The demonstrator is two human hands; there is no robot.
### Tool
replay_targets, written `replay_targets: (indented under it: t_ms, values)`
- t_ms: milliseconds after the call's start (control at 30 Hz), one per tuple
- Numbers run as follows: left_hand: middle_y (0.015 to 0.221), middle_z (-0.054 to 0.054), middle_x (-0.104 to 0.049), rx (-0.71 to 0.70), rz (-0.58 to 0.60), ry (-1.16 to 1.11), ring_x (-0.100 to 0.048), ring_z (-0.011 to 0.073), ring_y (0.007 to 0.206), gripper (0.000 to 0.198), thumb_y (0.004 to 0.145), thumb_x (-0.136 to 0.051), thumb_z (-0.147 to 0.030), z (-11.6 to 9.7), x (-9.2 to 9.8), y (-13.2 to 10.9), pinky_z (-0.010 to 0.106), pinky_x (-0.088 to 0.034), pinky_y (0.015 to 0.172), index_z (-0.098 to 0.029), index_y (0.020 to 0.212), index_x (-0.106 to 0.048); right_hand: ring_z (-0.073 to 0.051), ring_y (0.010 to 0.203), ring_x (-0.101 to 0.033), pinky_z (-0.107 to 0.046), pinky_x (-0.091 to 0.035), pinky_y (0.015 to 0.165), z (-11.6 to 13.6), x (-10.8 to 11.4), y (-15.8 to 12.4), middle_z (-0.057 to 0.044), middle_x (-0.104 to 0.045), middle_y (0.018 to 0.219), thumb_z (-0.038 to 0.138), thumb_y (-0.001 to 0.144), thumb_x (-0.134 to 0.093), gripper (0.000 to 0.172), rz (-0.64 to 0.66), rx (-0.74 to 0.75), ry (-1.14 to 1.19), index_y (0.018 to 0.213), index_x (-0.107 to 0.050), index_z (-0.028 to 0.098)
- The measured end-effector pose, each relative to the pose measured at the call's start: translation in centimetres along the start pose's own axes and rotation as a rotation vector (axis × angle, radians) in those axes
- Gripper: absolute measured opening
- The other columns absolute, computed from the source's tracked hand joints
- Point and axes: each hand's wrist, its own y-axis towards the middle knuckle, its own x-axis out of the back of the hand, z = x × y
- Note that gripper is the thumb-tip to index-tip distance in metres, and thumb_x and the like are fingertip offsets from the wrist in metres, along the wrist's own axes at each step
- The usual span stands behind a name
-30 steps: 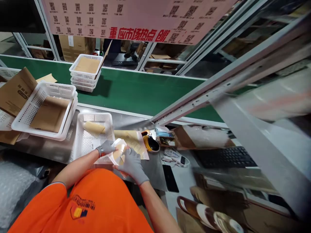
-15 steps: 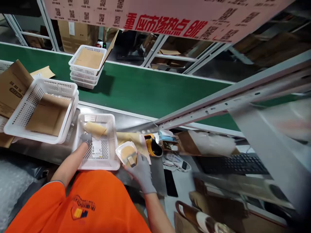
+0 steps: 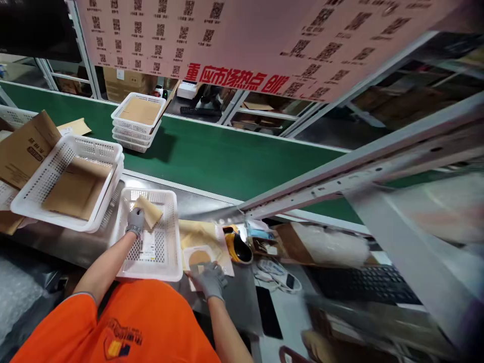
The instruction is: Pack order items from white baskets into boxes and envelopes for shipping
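My left hand (image 3: pixel 135 221), in a grey glove, reaches into a white perforated plastic basket (image 3: pixel 177 237). Its fingers are closed on the near end of a rolled tan paper envelope (image 3: pixel 152 212). On the basket floor lies a white printed label slip (image 3: pixel 147 248). My right hand (image 3: pixel 210 280), also gloved, rests with fingers spread over the lower part of a clear plastic pack (image 3: pixel 188 254) with a round tan piece inside. The pack lies on a flat tan envelope (image 3: pixel 204 232) to the basket's right. My palm and fingers hide part of the pack.
Stacked white baskets (image 3: pixel 24 204) holding cardboard stand at left; another stack (image 3: pixel 120 121) sits on the green conveyor belt (image 3: pixel 212 161). A yellow-and-black scanner (image 3: pixel 240 248), a black phone (image 3: pixel 268 312) and a keyboard (image 3: pixel 363 282) lie at right. A metal post (image 3: pixel 302 184) slants across.
My right hand has lowered the clear pack onto the flat envelope, and its fingers have spread. In the basket, my left hand has taken hold of the rolled envelope and tilted it.
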Motion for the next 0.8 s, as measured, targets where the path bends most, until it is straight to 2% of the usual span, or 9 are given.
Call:
replay_targets:
  t_ms: [67, 133, 200, 267, 367, 433, 533, 667, 800]
  values:
    - [0.097, 0.005, -0.076, -0.053, 0.008, 0.036, -0.071, 0.0206, 0.092, 0.025, 0.109, -0.068, -0.033, -0.2, 0.3, -1.0, 0.034, -0.059, 0.085, -0.015, 0.092, -0.075, -0.062, 0.156, -0.043, -0.077, -0.036, 0.124, 0.3, 0.8, 0.0, -0.045, -0.046, 0.165, 0.074, 0.064, -0.086, 0.130, -0.006, -0.012, 0.036, 0.163, -0.048, -0.002]
    - [0.086, 0.004, -0.075, -0.168, 0.062, 0.081, -0.068, 0.0205, 0.088, 0.027, 0.103, -0.067, -0.024, -0.7, 0.5, -2.8, 0.031, -0.053, 0.081, -0.018, 0.076, -0.071, -0.060, 0.160, -0.040, -0.076, -0.036, 0.126, 1.1, 2.8, 0.0, -0.043, -0.045, 0.168, 0.071, 0.079, -0.078, 0.114, -0.088, 0.086, 0.179, 0.162, -0.050, -0.002]
    - [0.089, 0.006, -0.078, -0.369, 0.198, 0.183, -0.070, 0.0211, 0.089, 0.020, 0.098, -0.070, -0.021, -1.6, 0.3, -5.2, 0.030, -0.051, 0.082, -0.020, 0.078, -0.075, -0.052, 0.161, -0.043, -0.072, -0.040, 0.128, 2.5, 5.7, -0.4, -0.035, -0.049, 0.169, 0.065, 0.094, -0.070, 0.092, -0.233, 0.358, 0.393, 0.162, -0.053, 0.006]
    - [0.095, 0.008, -0.081, -0.593, 0.379, 0.334, -0.072, 0.0222, 0.090, 0.016, 0.099, -0.071, -0.024, -2.6, -0.2, -8.1, 0.031, -0.051, 0.082, -0.020, 0.086, -0.081, -0.042, 0.162, -0.046, -0.066, -0.041, 0.131, 4.2, 8.9, -1.1, -0.024, -0.054, 0.169, 0.057, 0.104, -0.067, 0.069, -0.345, 0.737, 0.533, 0.160, -0.058, 0.019]
    - [0.098, 0.011, -0.082, -0.769, 0.551, 0.500, -0.073, 0.0236, 0.090, 0.020, 0.102, -0.070, -0.029, -3.3, -1.0, -12.0, 0.033, -0.051, 0.080, -0.018, 0.093, -0.085, -0.035, 0.148, -0.061, -0.067, -0.038, 0.134, 6.2, 12.6, -2.6, -0.014, -0.074, 0.146, 0.044, 0.110, -0.066, 0.030, -0.252, 1.223, 0.484, 0.135, -0.075, 0.028]
    - [0.097, 0.012, -0.082, -0.783, 0.596, 0.537, -0.073, 0.0241, 0.088, 0.021, 0.102, -0.072, -0.031, -3.2, -1.2, -13.8, 0.034, -0.050, 0.078, -0.018, 0.093, -0.086, -0.029, 0.119, -0.075, -0.064, -0.042, 0.131, 6.5, 13.7, -3.5, -0.009, -0.083, 0.116, 0.037, 0.113, -0.063, 0.020, -0.117, 1.367, 0.433, 0.114, -0.080, 0.028]
    - [0.092, 0.010, -0.082, -0.732, 0.633, 0.527, -0.071, 0.0229, 0.083, 0.022, 0.099, -0.079, -0.036, -2.1, -1.2, -15.1, 0.033, -0.047, 0.075, -0.018, 0.089, -0.086, -0.022, 0.092, -0.075, -0.058, -0.049, 0.125, 5.3, 13.5, -4.4, -0.005, -0.082, 0.095, 0.034, 0.113, -0.063, 0.022, 0.006, 1.360, 0.429, 0.103, -0.081, 0.026]
    - [0.085, 0.005, -0.079, -0.591, 0.702, 0.393, -0.067, 0.0189, 0.079, 0.023, 0.096, -0.081, -0.036, -0.2, -0.9, -15.9, 0.029, -0.043, 0.073, -0.018, 0.081, -0.082, -0.023, 0.094, -0.076, -0.057, -0.048, 0.125, 3.3, 12.3, -4.9, -0.005, -0.082, 0.096, 0.032, 0.112, -0.066, 0.021, 0.023, 1.309, 0.486, 0.101, -0.082, 0.025]
    - [0.074, 0.001, -0.070, -0.439, 0.773, 0.262, -0.059, 0.0158, 0.075, 0.024, 0.094, -0.070, -0.031, 1.3, -0.5, -16.4, 0.026, -0.038, 0.068, -0.016, 0.076, -0.076, -0.026, 0.100, -0.075, -0.049, -0.059, 0.105, 2.0, 11.4, -5.5, -0.009, -0.084, 0.102, 0.034, 0.111, -0.067, 0.020, 0.016, 1.203, 0.556, 0.103, -0.083, 0.025]
